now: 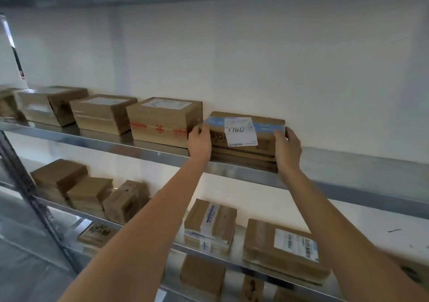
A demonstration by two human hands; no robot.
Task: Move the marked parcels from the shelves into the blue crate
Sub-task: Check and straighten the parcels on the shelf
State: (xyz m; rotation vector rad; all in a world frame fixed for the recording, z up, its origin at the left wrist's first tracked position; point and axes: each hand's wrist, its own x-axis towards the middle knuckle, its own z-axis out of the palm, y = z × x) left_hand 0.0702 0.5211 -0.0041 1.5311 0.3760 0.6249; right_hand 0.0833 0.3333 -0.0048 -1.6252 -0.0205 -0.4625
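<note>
A flat cardboard parcel [264,145] with blue tape and a white label marked 7786 lies on the upper metal shelf [336,169]. My left hand [199,141] grips its left end, fingers curled over the top edge. My right hand [287,147] grips its right end the same way. Both arms reach up from below. The blue crate is out of view.
Three more brown boxes [162,120] stand in a row to the left on the same shelf, the nearest touching my left hand's side. The shelf below holds several parcels [282,248]. A white wall backs the shelves; a metal upright [34,199] stands at left.
</note>
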